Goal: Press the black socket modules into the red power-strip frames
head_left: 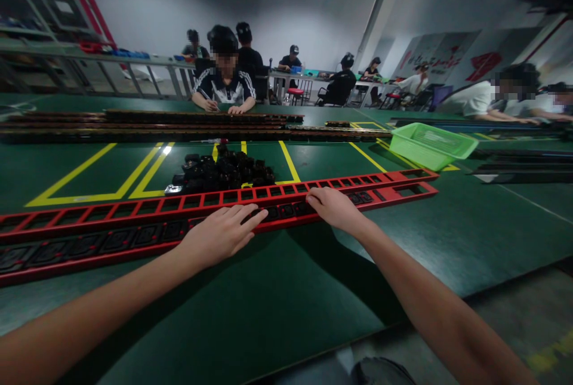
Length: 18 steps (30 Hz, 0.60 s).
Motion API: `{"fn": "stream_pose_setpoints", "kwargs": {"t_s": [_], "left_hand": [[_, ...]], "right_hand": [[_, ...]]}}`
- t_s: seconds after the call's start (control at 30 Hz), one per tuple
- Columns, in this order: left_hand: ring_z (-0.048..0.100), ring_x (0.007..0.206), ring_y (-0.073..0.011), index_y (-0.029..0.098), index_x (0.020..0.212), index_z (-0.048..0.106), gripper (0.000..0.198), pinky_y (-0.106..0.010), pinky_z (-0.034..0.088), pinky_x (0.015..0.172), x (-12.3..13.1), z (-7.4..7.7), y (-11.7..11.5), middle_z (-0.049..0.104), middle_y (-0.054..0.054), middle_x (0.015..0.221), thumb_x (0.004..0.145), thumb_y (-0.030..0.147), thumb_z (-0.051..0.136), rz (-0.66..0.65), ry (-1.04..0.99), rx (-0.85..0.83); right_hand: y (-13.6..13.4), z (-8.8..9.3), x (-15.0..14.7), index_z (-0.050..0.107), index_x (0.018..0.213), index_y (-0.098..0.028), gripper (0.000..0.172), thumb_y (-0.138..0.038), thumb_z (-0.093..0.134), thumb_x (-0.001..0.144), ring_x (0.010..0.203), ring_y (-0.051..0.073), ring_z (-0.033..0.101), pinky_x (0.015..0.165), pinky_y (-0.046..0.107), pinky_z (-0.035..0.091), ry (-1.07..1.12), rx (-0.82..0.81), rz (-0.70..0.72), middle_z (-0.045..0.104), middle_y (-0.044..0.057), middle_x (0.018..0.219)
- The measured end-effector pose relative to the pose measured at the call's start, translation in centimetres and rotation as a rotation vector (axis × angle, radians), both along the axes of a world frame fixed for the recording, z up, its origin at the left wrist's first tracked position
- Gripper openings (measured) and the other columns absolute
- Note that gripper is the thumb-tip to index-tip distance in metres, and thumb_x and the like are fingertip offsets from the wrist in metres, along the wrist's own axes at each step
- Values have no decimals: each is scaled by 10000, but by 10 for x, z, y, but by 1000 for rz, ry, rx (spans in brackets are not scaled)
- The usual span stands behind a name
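A long red slotted rail point(147, 243) lies across the green table, with square black parts point(145, 234) seated along its slots. My left hand point(226, 230) rests over the rail's near row, fingers stretched out and apart, with fingertips at the black parts. Further right, my right hand point(331, 206) curls its fingers together over the same row; whatever is under the fingertips is hidden. Between the two hands a few black parts point(287, 211) show in the slots. Just behind the rail is a heap of loose black parts point(219, 170).
A light green plastic basket point(430, 143) stands at the right behind the rail's end. Long dark strips point(147, 125) lie across the table's far side. Yellow tape lines point(289, 161) mark the green table point(250, 307). A co-worker point(224, 83) sits opposite, and others work at right and behind.
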<state>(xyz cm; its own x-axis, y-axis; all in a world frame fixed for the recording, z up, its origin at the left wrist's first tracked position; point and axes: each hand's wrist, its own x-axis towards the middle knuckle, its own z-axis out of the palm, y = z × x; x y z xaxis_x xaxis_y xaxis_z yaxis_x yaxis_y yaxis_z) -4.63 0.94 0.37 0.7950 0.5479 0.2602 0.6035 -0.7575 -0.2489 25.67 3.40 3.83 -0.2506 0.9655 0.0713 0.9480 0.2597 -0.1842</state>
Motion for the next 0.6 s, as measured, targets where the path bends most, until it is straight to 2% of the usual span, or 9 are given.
{"fn": "stream_pose_setpoints", "kwargs": {"t_s": [0.43,0.6], "left_hand": [[600,1221,-295,202,1505,431,497,-428,526,964,0,0,0,572,-156,1405,1017,294,443,-7,-1,23],[606,1210,-290,206,1502,436,500,-419,525,961,0,-1,0,583,-154,1387,1011,298,459,-12,-13,21]], "right_hand": [[-1,0,0,689,911,-194,289,-280,434,1016,833,203,646,688,297,366,-27,25,16,736,82,948],[-3,-2,-1,672,900,-199,271,-375,491,997,795,193,633,646,293,352,-15,55,18,724,68,908]]}}
